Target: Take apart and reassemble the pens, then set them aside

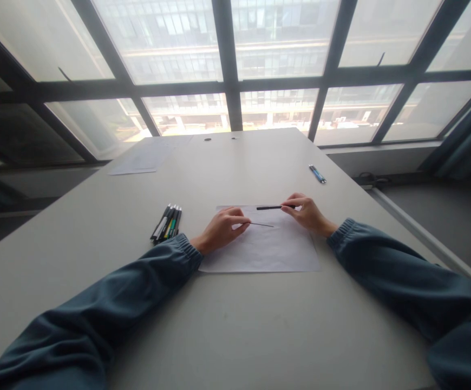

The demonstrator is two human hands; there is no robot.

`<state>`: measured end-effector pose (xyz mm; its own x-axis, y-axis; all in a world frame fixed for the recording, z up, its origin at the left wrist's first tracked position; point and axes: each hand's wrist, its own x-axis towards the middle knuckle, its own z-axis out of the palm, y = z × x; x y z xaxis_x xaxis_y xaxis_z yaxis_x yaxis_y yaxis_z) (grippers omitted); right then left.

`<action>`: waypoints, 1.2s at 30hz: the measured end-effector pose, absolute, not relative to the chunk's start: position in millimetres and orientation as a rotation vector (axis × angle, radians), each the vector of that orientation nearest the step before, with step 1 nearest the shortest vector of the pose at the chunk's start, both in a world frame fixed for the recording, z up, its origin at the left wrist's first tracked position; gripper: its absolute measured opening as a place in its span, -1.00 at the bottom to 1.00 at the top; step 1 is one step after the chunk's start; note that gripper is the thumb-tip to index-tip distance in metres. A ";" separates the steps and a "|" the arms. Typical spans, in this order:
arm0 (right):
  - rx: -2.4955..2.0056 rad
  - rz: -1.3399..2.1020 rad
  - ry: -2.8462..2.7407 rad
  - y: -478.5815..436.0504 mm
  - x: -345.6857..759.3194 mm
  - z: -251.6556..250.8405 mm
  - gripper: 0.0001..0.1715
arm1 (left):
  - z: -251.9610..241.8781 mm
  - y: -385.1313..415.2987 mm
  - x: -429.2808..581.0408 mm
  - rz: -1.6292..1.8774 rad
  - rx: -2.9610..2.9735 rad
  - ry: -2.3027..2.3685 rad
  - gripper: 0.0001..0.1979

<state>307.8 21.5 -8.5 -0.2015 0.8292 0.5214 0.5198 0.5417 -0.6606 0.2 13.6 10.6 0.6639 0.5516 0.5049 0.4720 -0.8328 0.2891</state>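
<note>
My left hand point(223, 227) pinches one end of a thin dark pen refill point(263, 225), which points to the right over a white sheet of paper point(274, 253). Between the thumb and fingers of my right hand point(307, 214) is a black pen barrel point(268, 207), held level near the paper's far edge with its free end to the left. The refill and the barrel are apart, the barrel a little farther from me. Fingers cover the held end of each.
Left of the paper lies a bundle of several pens point(166, 223). Blue pens point(317, 174) rest near the table's right side. More paper point(138, 157) lies at the far left of the white table point(239, 325). A small dark disc point(207, 140) sits near the far edge, before the windows.
</note>
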 end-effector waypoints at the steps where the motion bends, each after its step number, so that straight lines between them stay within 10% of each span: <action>1: -1.102 0.405 -1.902 22.2 307.8 -10.2 -0.77 | 11.0 13.5 0.2 0.874 2.745 0.855 -0.81; 36: -0.888 0.227 -2.402 1.4 294.3 1.1 -0.89 | 15.5 11.9 0.3 0.751 2.725 0.833 -0.82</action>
